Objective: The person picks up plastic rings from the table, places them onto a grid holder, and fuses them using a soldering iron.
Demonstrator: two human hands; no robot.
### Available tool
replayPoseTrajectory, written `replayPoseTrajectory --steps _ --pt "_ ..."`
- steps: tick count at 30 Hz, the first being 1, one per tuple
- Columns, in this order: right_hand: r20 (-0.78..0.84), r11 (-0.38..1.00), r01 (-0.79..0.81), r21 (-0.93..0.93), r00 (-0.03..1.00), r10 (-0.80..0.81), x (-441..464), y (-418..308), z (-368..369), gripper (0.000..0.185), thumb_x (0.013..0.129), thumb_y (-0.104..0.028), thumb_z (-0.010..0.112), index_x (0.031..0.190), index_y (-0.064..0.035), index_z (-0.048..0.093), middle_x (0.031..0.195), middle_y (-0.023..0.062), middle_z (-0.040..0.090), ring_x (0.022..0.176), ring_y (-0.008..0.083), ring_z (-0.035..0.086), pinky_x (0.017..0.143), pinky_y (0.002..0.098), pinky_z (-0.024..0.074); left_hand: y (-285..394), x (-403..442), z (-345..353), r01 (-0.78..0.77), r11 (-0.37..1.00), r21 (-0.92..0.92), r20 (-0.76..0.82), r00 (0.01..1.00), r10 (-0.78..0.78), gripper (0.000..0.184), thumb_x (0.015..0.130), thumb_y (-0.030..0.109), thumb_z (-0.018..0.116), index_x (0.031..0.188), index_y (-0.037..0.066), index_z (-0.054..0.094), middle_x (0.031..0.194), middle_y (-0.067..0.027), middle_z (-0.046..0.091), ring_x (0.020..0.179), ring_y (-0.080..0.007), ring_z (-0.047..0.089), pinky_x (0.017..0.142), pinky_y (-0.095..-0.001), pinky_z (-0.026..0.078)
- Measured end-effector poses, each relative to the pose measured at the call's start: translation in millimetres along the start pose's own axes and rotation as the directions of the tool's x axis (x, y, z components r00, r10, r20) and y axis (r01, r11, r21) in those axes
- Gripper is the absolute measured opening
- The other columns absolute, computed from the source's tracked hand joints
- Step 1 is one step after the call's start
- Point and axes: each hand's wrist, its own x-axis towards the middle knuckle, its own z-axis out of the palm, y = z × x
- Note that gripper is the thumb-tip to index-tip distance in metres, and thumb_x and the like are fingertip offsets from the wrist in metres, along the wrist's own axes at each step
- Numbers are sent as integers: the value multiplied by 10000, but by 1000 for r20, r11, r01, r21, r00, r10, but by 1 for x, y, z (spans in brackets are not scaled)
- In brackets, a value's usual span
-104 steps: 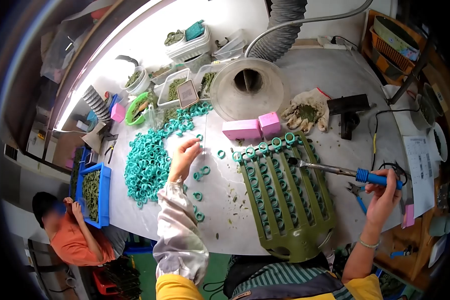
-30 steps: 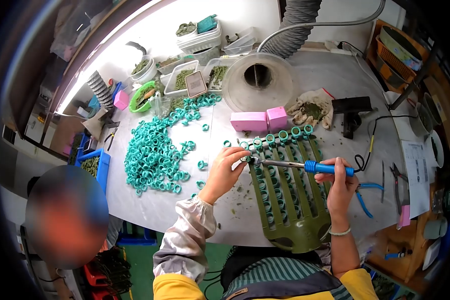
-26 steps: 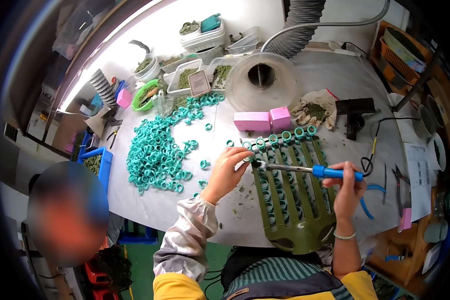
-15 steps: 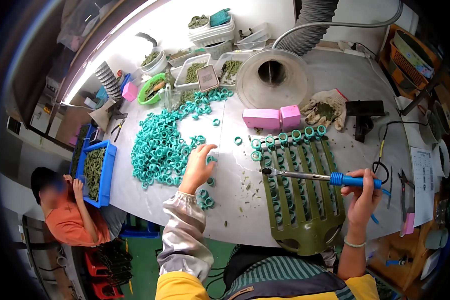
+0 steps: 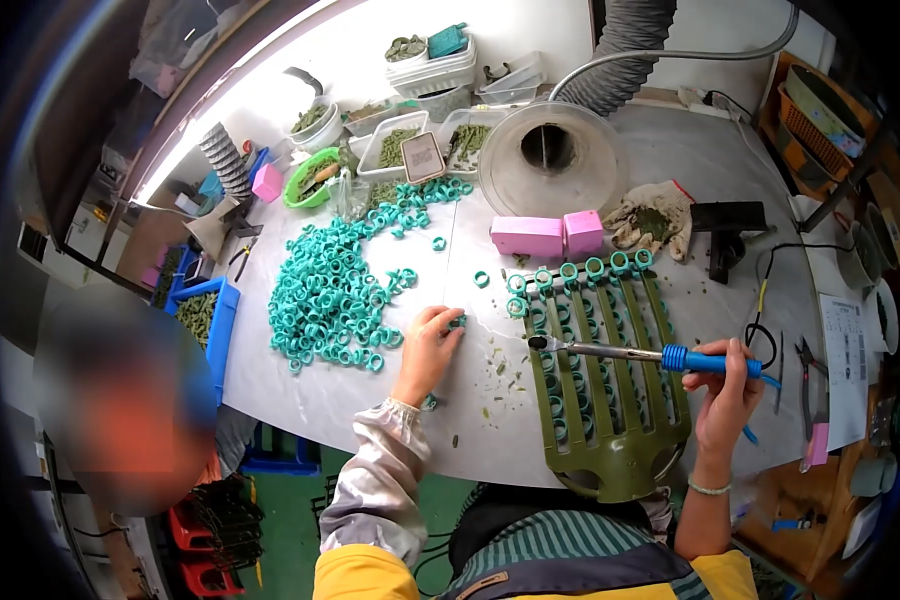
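Note:
My left hand (image 5: 430,350) is low over the table, its fingertips closed on a small teal ring (image 5: 458,321). Just left of it spreads a heap of similar teal rings (image 5: 325,295), and another ring shows partly beside the wrist. My right hand (image 5: 722,390) grips the blue handle of a soldering iron (image 5: 610,350). The iron's dark tip points left, above an olive-green slatted plastic part (image 5: 610,462). Teal rings stand along the far end of that part, and more show between its slats.
A fume-extraction hood (image 5: 530,190) stands at the back, with pink blocks (image 5: 526,237) and a stained glove (image 5: 660,215) in front. Tubs of green pieces (image 5: 395,150) line the back left. Pliers (image 5: 808,370) lie at right. A person in orange (image 5: 130,420) is at left.
My left hand has moved right and slightly down from the heap's edge, and its fingers have closed on a ring. The right hand and iron have barely moved. The person at left appears nearer.

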Motion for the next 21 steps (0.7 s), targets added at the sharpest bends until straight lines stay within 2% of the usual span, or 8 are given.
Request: replayPoseTrajectory --steps 2,5,8,9,12,13,21 --pt "1 1000 4 2 1000 -4 -1 0 -1 360 989 -239 533 811 50 652 766 126 686 504 160 645 492 259 553 -4 -1 2 -15 1000 25 1 1000 14 300 826 -1 693 1123 30 666 1100 -109 637 895 -241 647 754 -308 556" --pt "-13 1000 -4 -4 1000 4 -2 -3 -3 350 988 -234 536 822 52 651 765 127 686 514 161 650 505 264 556 49 0 -5 189 933 -305 46 982 -184 307 856 -10 671 1159 37 652 1097 -110 639 947 -229 651 775 -297 567" --pt "-4 1000 -15 -13 1000 15 -2 -1 -3 345 990 -232 535 828 51 649 773 129 686 521 164 651 522 272 560 79 2 -5 -52 945 -324 115 989 94 284 884 -16 647 1163 33 645 1092 -113 646 978 -210 652 781 -284 577" --pt "0 1000 -12 -18 1000 12 -3 0 -1 346 992 -232 530 829 47 653 729 120 685 522 161 648 532 272 556 92 3 -5 -51 951 -305 145 984 100 281 875 -22 641 1152 30 648 1092 -122 646 994 -258 641 824 -322 556" --pt "25 999 -6 -34 1000 7 -3 4 2 348 996 -232 522 832 43 657 665 104 677 517 155 643 535 266 549 98 6 4 -287 958 -27 106 952 288 324 832 -37 669 1147 35 659 1105 -105 650 1032 -291 622 870 -347 519" --pt "15 999 -12 -37 1000 12 -3 7 4 349 999 -232 516 832 37 662 627 94 673 520 146 643 547 263 548 95 8 8 -330 944 -12 108 938 329 323 816 -12 675 1135 38 661 1105 -110 646 1034 -327 588 893 -389 481" --pt "78 999 -31 -10 996 31 -2 18 13 332 1003 -229 515 861 30 667 621 96 680 548 136 652 578 277 562 102 17 11 -382 919 95 237 906 352 277 821 -8 650 1096 16 672 1104 -98 648 1035 -307 574 894 -391 487"
